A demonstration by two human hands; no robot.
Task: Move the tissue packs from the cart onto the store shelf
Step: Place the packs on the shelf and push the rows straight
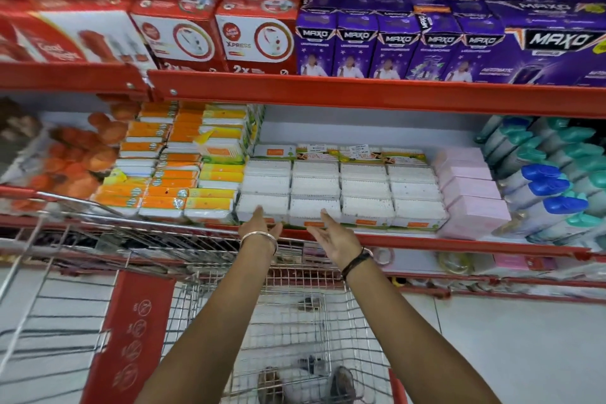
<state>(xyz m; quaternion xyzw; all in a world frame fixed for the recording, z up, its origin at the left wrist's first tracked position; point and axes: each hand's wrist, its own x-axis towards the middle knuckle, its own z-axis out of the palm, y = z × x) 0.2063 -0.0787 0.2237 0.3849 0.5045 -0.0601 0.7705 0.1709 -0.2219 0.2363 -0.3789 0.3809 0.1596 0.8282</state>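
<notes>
A: Start at your left; orange packs sit stacked on the store shelf, and beside them the white tissue packs lie in neat rows at the front edge; none are visible in the cart, whose basket looks bare as far as you can see.

B: And your hands?

A: Your left hand is spread flat, fingertips touching the front of the leftmost white stack, gripping nothing; your right hand is just beside it, palm turned inward, fingers loose and empty, near the next stack.

B: So what could go wrong?

A: The front row sits right at the lip; push unevenly and a stack could slew or tip off into the cart; press too hard and the rows might crowd the pink boxes further right; the soft wrap may slide under your fingers.
</notes>
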